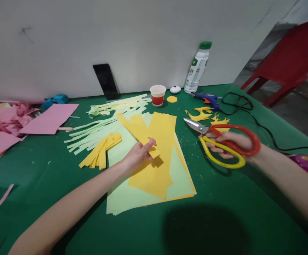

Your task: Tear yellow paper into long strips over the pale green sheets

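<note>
Between the thumb and fingers of my left hand (140, 152) is a strip of yellow paper (132, 128), slanting up and to the left. Beneath it lie wide yellow paper pieces (161, 131) on a stack of pale green sheets (119, 198). My right hand (228, 141) grips a pair of scissors (202, 129) with one red and one yellow handle. Their blades look closed and point left, apart from the paper. Left of the stack rests a bunch of cut yellow strips (100, 152). Fringed pale green paper (90, 136) spreads behind that bunch.
A paper cup (157, 96), a yellow disc (172, 99), a bottle (197, 69) and a glue gun (207, 100) with its black cord (265, 127) stand or lie at the back. A phone (106, 80) leans on the wall. Pink paper (50, 118) covers the left side.
</note>
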`<state>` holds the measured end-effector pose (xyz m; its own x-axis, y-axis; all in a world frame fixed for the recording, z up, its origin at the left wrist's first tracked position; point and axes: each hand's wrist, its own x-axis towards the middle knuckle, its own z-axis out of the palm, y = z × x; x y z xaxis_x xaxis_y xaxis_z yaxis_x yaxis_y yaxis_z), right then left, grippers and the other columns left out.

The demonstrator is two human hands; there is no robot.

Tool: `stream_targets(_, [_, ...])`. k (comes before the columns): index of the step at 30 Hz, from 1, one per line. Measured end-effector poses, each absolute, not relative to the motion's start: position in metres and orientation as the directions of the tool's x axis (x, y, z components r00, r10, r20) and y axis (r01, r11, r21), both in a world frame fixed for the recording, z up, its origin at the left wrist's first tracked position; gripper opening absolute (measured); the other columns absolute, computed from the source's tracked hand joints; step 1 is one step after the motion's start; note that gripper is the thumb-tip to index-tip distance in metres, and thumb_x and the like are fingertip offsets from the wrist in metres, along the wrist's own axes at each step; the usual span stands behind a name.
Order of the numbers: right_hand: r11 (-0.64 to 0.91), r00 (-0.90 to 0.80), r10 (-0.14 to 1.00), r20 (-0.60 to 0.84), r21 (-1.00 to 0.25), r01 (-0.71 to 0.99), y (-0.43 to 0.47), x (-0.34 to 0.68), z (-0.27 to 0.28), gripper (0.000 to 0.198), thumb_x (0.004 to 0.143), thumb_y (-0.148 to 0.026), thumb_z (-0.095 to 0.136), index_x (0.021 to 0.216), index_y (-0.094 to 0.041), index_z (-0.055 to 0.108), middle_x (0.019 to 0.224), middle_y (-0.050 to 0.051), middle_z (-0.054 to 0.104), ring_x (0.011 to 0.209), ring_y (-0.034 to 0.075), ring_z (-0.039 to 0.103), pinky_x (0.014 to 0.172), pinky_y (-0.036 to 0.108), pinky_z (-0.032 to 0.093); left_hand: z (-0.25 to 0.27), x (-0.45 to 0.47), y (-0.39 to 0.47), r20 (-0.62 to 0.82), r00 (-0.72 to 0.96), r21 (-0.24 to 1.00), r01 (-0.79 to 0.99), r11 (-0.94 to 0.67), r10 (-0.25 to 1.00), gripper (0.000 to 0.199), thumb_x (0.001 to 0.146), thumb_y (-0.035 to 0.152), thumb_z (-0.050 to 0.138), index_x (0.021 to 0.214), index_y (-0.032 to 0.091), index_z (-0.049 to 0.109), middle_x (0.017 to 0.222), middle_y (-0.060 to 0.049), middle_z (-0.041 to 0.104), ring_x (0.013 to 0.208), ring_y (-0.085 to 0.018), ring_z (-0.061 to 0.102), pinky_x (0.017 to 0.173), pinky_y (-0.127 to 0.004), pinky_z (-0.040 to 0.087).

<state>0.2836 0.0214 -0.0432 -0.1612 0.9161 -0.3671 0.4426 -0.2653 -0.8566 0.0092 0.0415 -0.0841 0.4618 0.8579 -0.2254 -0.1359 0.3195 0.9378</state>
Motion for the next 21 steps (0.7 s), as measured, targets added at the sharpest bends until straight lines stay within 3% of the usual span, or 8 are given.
stream_targets(4, [-0.266, -0.179, 0.932, -0.314, -0.932, 0.248, 0.004, 0.263, -0.048, 0.021, 0.079, -0.035, 0.034, 0.091, -0.022, 0.046, 0.065, 0.003, 0.050, 0.050, 0.014, 0.050, 0.039, 0.025, 0.037, -0.072, 0.009, 0.039, -0.181, 0.424, 0.941, -0.189, 0.282, 0.887, 0.039, 0.065, 0.055, 0.062, 0.068, 0.017, 0.055, 0.080, -0.002, 0.046, 0.068, -0.011, 0.047, 0.051, -0.018, 0.038])
stream_targets(6, [-0.290, -0.247, 0.916, -0.317, -0.947, 0.138, -0.006, 0.250, -0.050, 0.031, 0.074, -0.028, 0.039, 0.105, -0.023, 0.042, 0.082, 0.007, 0.057, 0.071, 0.019, 0.060, 0.054, 0.028, 0.048, -0.065, 0.008, 0.040, -0.148, 0.404, 0.941, -0.224, 0.255, 0.903, 0.040, 0.066, 0.057, 0.060, 0.070, 0.018, 0.056, 0.079, 0.000, 0.046, 0.066, -0.009, 0.046, 0.052, -0.019, 0.037])
stream_targets(8, [-0.382, -0.445, 0.847, -0.292, -0.915, -0.127, -0.015, 0.237, -0.049, 0.057, 0.062, -0.015, 0.043, 0.117, -0.027, 0.035, 0.103, 0.009, 0.059, 0.097, 0.022, 0.058, 0.077, 0.036, 0.048, -0.057, 0.005, 0.042, -0.101, 0.368, 0.941, -0.266, 0.209, 0.924, 0.040, 0.067, 0.059, 0.057, 0.071, 0.019, 0.056, 0.075, 0.001, 0.046, 0.064, -0.009, 0.046, 0.054, -0.019, 0.037])
stream_targets(10, [-0.456, -0.631, 0.751, -0.194, -0.843, -0.284, -0.024, 0.228, -0.048, 0.068, 0.057, -0.011, 0.043, 0.121, -0.031, 0.034, 0.108, 0.007, 0.059, 0.103, 0.022, 0.056, 0.083, 0.040, 0.046, -0.051, 0.003, 0.045, -0.065, 0.311, 0.938, -0.305, 0.165, 0.948, 0.040, 0.068, 0.059, 0.056, 0.071, 0.019, 0.056, 0.072, 0.002, 0.047, 0.063, -0.009, 0.046, 0.055, -0.019, 0.037])
stream_targets(13, [-0.567, -0.833, 0.542, -0.113, -0.780, -0.264, -0.033, 0.219, -0.047, 0.059, 0.062, -0.014, 0.043, 0.117, -0.033, 0.045, 0.107, 0.003, 0.059, 0.096, 0.022, 0.058, 0.077, 0.037, 0.049, -0.046, -0.001, 0.050, -0.053, 0.227, 0.929, -0.347, 0.131, 0.972, 0.040, 0.068, 0.059, 0.056, 0.069, 0.019, 0.054, 0.070, 0.003, 0.047, 0.062, -0.008, 0.045, 0.057, -0.018, 0.038])
stream_targets(16, [-0.615, -0.909, 0.392, -0.142, -0.775, -0.144, -0.038, 0.215, -0.048, 0.049, 0.063, -0.019, 0.043, 0.109, -0.025, 0.057, 0.109, 0.005, 0.057, 0.092, 0.022, 0.059, 0.076, 0.035, 0.048, -0.044, -0.003, 0.053, -0.034, 0.200, 0.928, -0.359, 0.105, 0.979, 0.038, 0.072, 0.057, 0.053, 0.070, 0.019, 0.053, 0.071, 0.004, 0.047, 0.059, -0.006, 0.044, 0.057, -0.018, 0.038])
stream_targets(21, [-0.621, -0.911, 0.375, -0.172, -0.776, -0.110, -0.038, 0.208, -0.047, 0.047, 0.062, -0.020, 0.044, 0.106, -0.024, 0.060, 0.099, 0.005, 0.059, 0.086, 0.021, 0.060, 0.074, 0.034, 0.047, -0.045, -0.004, 0.052, -0.028, 0.204, 0.930, -0.354, 0.101, 0.978, 0.036, 0.074, 0.054, 0.053, 0.071, 0.019, 0.053, 0.070, 0.004, 0.048, 0.057, -0.006, 0.045, 0.057, -0.018, 0.039])
